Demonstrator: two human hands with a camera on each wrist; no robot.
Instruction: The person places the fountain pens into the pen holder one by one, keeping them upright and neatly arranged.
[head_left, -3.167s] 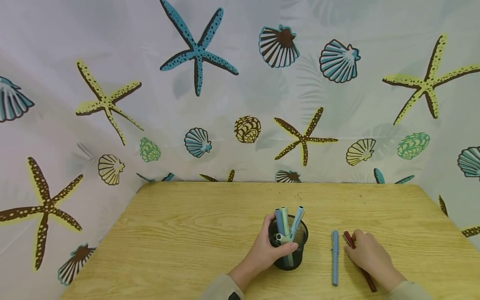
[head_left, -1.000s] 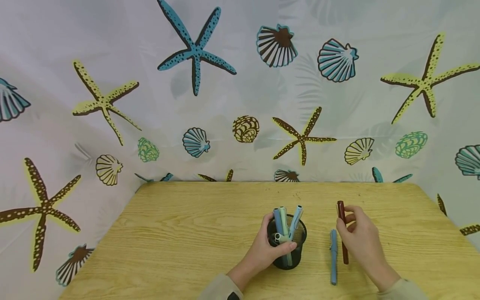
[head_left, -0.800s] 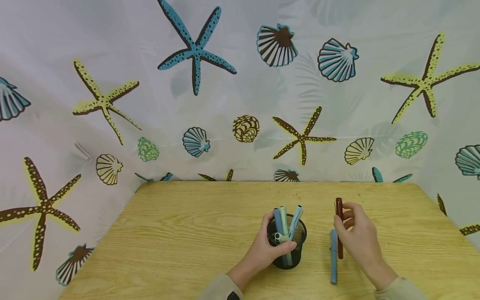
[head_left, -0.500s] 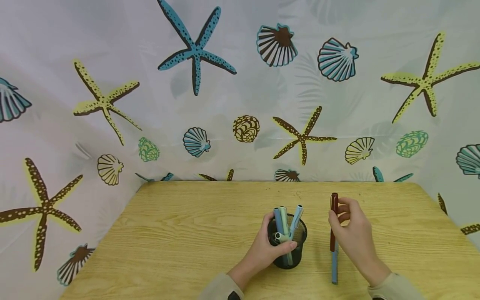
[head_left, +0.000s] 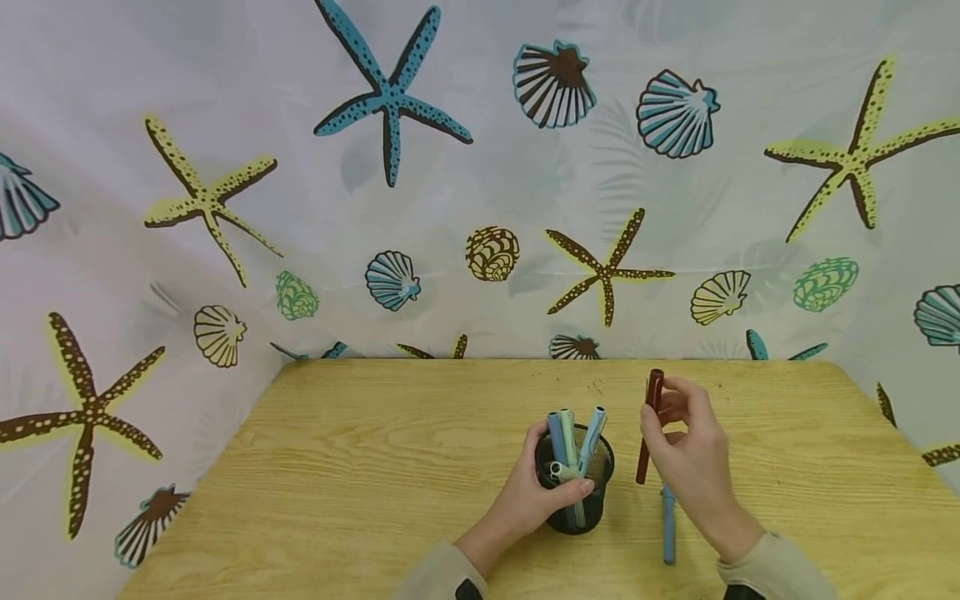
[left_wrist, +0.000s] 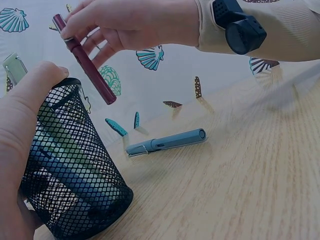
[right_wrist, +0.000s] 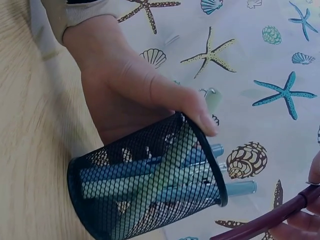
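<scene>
My left hand [head_left: 542, 492] grips a black mesh pen cup [head_left: 592, 510] from its left side, thumb across the near rim. Several blue and pale green pens [head_left: 570, 442] stand in the cup; their lower parts show through the mesh in the right wrist view. To the right of the cup, my right hand [head_left: 693, 454] pinches a dark red pen [head_left: 643, 458] between thumb and fingers. That pen hangs near upright above the table, its lower end apart from the cup. A blue pen [left_wrist: 167, 142] lies on the wood below my right hand, partly covered by it in the head view.
The light wooden table [head_left: 360, 467] runs back to a pale cloth [head_left: 480, 167] printed with starfish and shells, which also hangs along both sides. A dark device [left_wrist: 239, 27] sits on the right wrist over the sleeve.
My right hand has picked the dark red pen up off the table, turned it near upright and carried it left, past the blue pen and closer to the cup. My left hand stays put.
</scene>
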